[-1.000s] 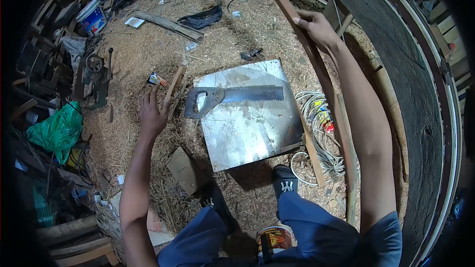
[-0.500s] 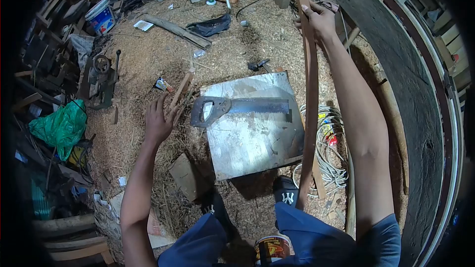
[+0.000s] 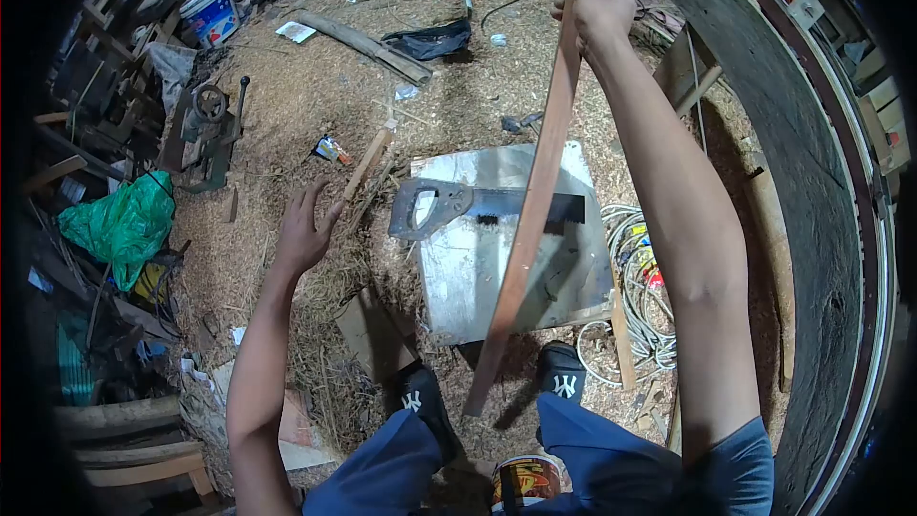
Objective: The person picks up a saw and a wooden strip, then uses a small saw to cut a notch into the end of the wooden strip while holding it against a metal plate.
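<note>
Head view, looking down at a sawdust-covered floor. Right hand up at the far side, fingers wrapped tight round a long wooden strip. From that grip, slanting down toward the near side, crossing in front of the saw blade and the metal sheet, lower end just beside the left shoe, between it and the right shoe; touching the floor or not, impossible to tell. Left hand out to the left, fingers spread apart, holding nothing, hovering over the sawdust near a short stick. Saw lying flat on the sheet, handle to the left, blade pointing right. Coil of cables just right of the sheet. Further left, a green bag and a small iron machine; far left, a white and blue bucket. Black bag at the far side, well apart from both hands. Painted tin at the near edge, between the knees.
</note>
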The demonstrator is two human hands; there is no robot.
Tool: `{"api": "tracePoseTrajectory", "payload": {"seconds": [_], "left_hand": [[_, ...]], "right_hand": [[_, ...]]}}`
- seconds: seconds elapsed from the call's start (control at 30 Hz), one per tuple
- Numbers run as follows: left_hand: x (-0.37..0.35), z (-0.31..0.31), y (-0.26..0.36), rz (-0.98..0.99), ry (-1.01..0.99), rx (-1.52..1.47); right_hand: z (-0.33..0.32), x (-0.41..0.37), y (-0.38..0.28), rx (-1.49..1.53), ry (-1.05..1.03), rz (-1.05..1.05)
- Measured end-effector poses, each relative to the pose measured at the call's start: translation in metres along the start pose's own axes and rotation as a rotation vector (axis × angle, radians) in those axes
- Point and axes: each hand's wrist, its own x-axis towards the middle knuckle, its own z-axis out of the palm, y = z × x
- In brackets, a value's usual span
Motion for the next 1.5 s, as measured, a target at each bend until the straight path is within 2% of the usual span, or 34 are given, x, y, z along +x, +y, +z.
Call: {"api": "tracePoseTrajectory", "payload": {"seconds": [0.3,0.37,0.5,0.57,0.67,0.8,0.9,0.97,1.0,1.03,1.1,1.13,1.17,1.23,1.27,1.3,1.37,1.5], "left_hand": [[-0.017,-0.031,-0.034,-0.185,-0.178,-0.361],[-0.022,-0.035,-0.037,-0.261,-0.24,-0.45],[-0.037,-0.024,-0.054,-0.229,-0.32,-0.468],[-0.04,-0.026,-0.054,-0.19,-0.449,-0.449],[-0.043,-0.026,-0.051,-0.224,-0.542,-0.493],[-0.044,-0.03,-0.044,-0.175,-0.505,-0.46],[-0.046,-0.035,-0.023,-0.208,-0.582,-0.469],[-0.049,-0.018,-0.019,-0.107,-0.765,-0.561],[-0.046,-0.027,-0.001,-0.103,-0.883,-0.555],[-0.053,-0.026,0.008,-0.157,-0.903,-0.664],[-0.063,-0.02,0.019,-0.114,-0.827,-0.654],[-0.064,-0.02,0.022,-0.222,-0.893,-0.82],[-0.065,-0.019,0.017,-0.222,-0.893,-0.821],[-0.069,-0.015,0.001,-0.353,-0.75,-0.832],[-0.072,-0.011,-0.004,-0.391,-0.657,-0.862],[-0.073,-0.012,-0.008,-0.391,-0.659,-0.863],[-0.076,-0.018,-0.016,-0.482,-0.477,-0.715],[-0.086,-0.029,-0.036,-0.44,-0.321,-0.576]], "right_hand": [[0.054,-0.092,0.004,0.168,-0.025,0.139],[0.055,-0.121,0.006,0.214,-0.003,0.238],[0.044,-0.158,0.025,0.198,-0.013,0.326],[0.035,-0.172,0.034,0.327,-0.011,0.405],[0.025,-0.184,0.049,0.325,-0.019,0.412],[0.015,-0.205,0.054,0.373,-0.024,0.433],[0.017,-0.223,0.055,0.396,0.011,0.472],[0.021,-0.232,0.058,0.46,0.014,0.477],[0.022,-0.233,0.069,0.483,-0.039,0.485],[0.023,-0.235,0.07,0.483,-0.037,0.491],[0.027,-0.239,0.065,0.6,-0.07,0.546],[0.025,-0.241,0.06,0.591,-0.083,0.57],[0.021,-0.242,0.054,0.591,-0.083,0.569],[0.006,-0.238,0.048,0.626,-0.216,0.573],[-0.001,-0.233,0.054,0.582,-0.224,0.538],[-0.011,-0.225,0.055,0.58,-0.223,0.539],[-0.033,-0.205,0.053,0.518,-0.322,0.499],[-0.072,-0.158,0.038,0.489,-0.318,0.381]]}}
